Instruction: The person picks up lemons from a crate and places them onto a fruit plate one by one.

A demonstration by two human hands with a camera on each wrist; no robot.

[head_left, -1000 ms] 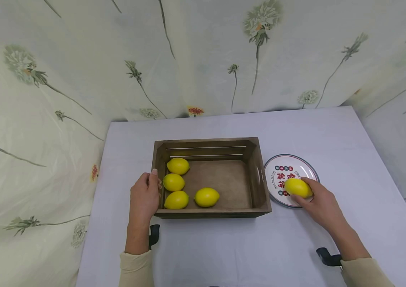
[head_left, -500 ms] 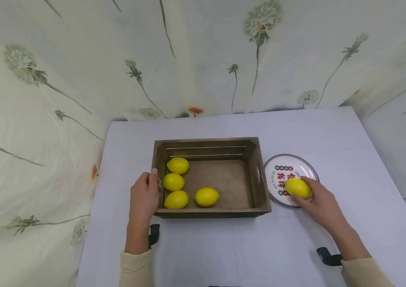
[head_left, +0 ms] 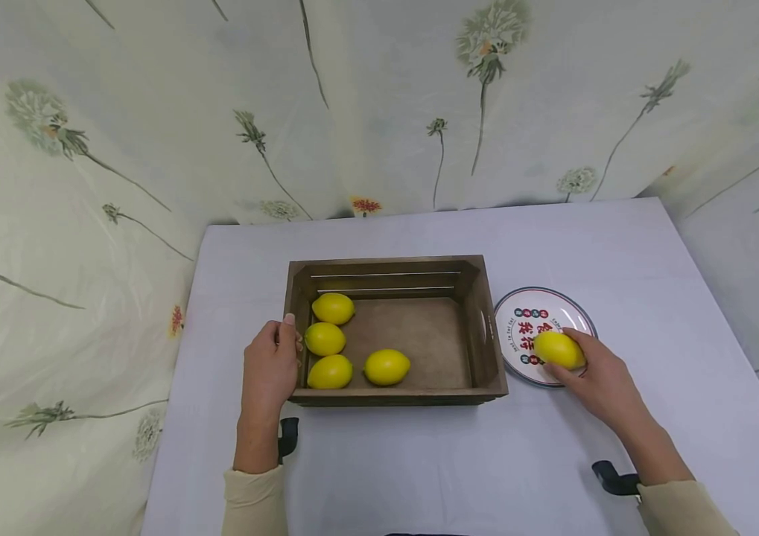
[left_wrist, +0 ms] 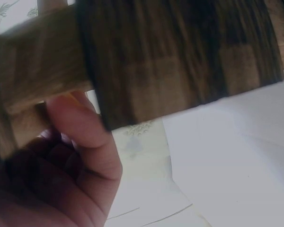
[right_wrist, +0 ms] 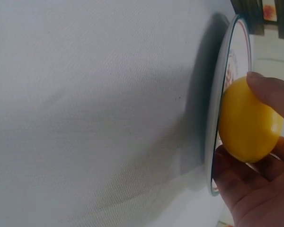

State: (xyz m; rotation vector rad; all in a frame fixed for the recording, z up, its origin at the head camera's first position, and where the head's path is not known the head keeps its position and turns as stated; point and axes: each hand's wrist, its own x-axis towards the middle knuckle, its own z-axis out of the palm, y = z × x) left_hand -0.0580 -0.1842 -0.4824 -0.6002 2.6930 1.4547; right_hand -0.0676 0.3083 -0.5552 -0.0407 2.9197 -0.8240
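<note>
A brown wooden slatted crate (head_left: pixel 399 396) stands mid-table, with several yellow lemons inside: three along its left wall and one lemon (head_left: pixel 386 368) near the front slats. My left hand (head_left: pixel 270 365) grips the crate's left end. In the left wrist view, its thumb and curled fingers wrap a slat (left_wrist: pixel 47 56); part of the fingers is hidden behind the wood. To the right, my right hand (head_left: pixel 603 381) holds another lemon (head_left: pixel 558 350) between thumb and fingers at the right side of a white printed plate (head_left: pixel 547 301). In the right wrist view, that lemon (right_wrist: pixel 248 120) sits against or just over the plate.
A white cloth covers the table (head_left: pixel 419 461). The plate lies close beside the crate's right end. Flower-printed curtain (head_left: pixel 379 112) hangs behind and on both sides. Dark curved mounts (head_left: pixel 614 480) stick out at each wrist.
Almost nothing differs. Both hands keep their holds, and crate, plate and lemons stay in place; the head view shifts very slightly.
</note>
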